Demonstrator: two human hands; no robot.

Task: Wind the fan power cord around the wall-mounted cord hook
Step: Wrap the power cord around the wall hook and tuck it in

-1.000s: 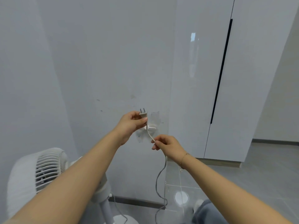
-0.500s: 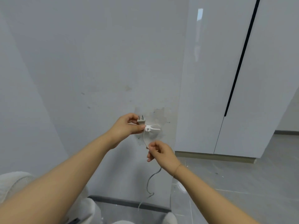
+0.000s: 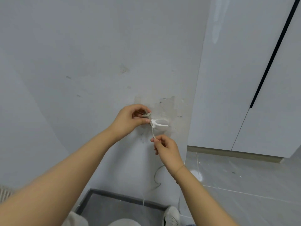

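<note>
A white cord hook (image 3: 160, 123) sticks out of the grey wall on a patch of scuffed plaster. My left hand (image 3: 130, 119) pinches the grey plug (image 3: 146, 115) right at the hook's left end. From the plug a short stretch of white power cord (image 3: 153, 133) runs down past the hook into my right hand (image 3: 166, 148), which pinches it just below the hook. Beneath my right hand the grey cord (image 3: 157, 176) hangs in loose curves toward the floor. The fan is almost out of frame; only a sliver of its grille (image 3: 4, 193) shows at the left edge.
A tall white cabinet (image 3: 244, 79) with a black handle strip (image 3: 273, 53) stands to the right of the hook. Grey floor tiles (image 3: 244, 185) and a dark skirting board (image 3: 123, 199) lie below. My shoe (image 3: 171, 214) and knees show at the bottom edge.
The view has closed in on the wall and the fan has slid out of frame. My left hand has brought the plug against the hook's left end; my right hand has followed, holding the cord below.
</note>
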